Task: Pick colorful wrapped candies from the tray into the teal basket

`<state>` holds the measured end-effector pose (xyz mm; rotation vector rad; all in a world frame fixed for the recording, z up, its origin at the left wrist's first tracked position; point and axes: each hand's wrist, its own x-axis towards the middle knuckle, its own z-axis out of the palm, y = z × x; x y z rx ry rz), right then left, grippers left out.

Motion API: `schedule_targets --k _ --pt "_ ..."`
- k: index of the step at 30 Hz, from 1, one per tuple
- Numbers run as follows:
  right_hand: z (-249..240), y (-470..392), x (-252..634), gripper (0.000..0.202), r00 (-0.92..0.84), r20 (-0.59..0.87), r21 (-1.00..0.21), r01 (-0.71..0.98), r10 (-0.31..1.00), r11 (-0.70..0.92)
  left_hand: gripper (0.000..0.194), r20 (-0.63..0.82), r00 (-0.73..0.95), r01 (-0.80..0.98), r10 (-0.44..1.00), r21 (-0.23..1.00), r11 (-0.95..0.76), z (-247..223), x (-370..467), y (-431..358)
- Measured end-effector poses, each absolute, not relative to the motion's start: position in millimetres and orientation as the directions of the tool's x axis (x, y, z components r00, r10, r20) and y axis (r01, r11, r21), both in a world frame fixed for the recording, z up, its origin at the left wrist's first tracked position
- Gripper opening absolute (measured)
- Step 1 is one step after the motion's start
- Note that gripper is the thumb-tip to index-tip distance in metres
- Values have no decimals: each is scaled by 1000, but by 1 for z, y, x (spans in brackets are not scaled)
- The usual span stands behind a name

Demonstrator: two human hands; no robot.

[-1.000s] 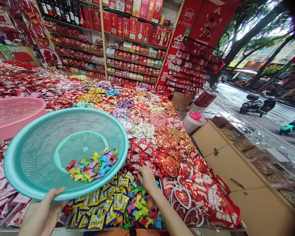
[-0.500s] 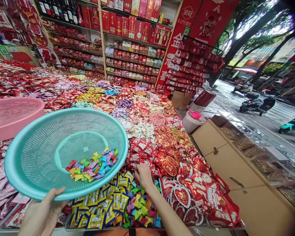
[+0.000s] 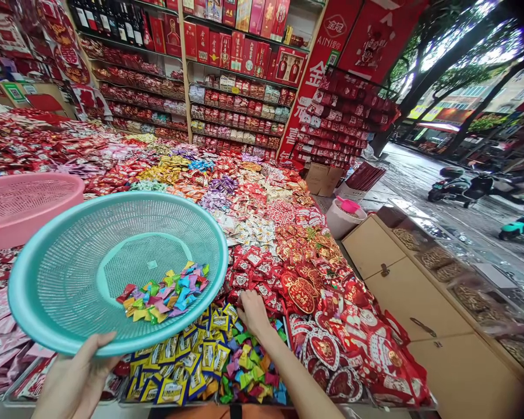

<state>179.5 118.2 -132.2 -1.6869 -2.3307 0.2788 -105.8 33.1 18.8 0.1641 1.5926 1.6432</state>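
A teal mesh basket (image 3: 70,244) is gripped at its near rim by my left hand (image 3: 81,372), thumb over the edge. Inside it lies a small heap of colorful wrapped candies (image 3: 166,294). My right hand (image 3: 253,311) reaches down among the sweets, at the border between red packets (image 3: 253,256) and loose colorful candies (image 3: 248,366). Its fingers are bent downward, and their tips and anything between them are hidden. Yellow and blue packets (image 3: 172,390) lie between the basket and the right forearm.
A pink basket (image 3: 35,233) stands at the left. Red heart-shaped packs (image 3: 325,343) lie right of my forearm. Beyond are packed shelves (image 3: 240,81), a white bucket with a pink scoop (image 3: 343,218), a wooden cabinet (image 3: 419,291) and parked scooters (image 3: 460,186).
The view has shifted very slightly. My right hand has moved a little left and its fingers have sunk slightly among the packets. The basket stays in my left hand.
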Motion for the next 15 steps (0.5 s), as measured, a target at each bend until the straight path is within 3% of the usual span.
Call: schedule_targets --k 10,15 --pt "-122 121 175 5 -337 4 -319 892 942 320 42 -442 -658 -450 610 880 152 21 -106 32" --pt "-118 125 172 18 -422 -56 -255 882 905 395 44 -452 -662 -454 597 876 161 25 -103 32"
